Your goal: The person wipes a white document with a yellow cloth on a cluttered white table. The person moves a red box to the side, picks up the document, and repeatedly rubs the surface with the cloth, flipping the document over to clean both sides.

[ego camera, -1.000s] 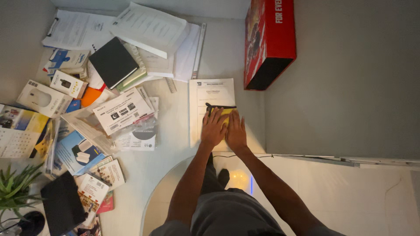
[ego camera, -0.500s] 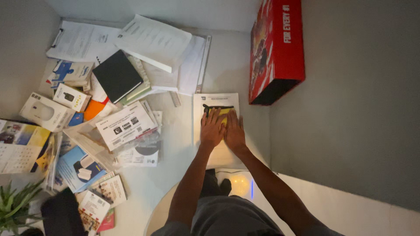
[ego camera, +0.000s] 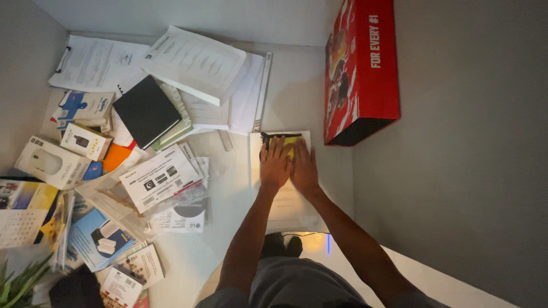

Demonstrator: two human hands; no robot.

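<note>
yellow cloth (ego camera: 291, 141) w/ black edge, prob. flat, under both hands (ego camera: 290, 165)

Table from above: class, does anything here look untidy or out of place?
Yes. Papers, a black notebook and small boxes lie heaped and crooked over the table's left half. By contrast, both hands press a yellow cloth flat on one straight sheet.

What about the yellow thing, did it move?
Yes. The yellow thing slid away from the person, to the white paper's far edge by the red box.
</note>
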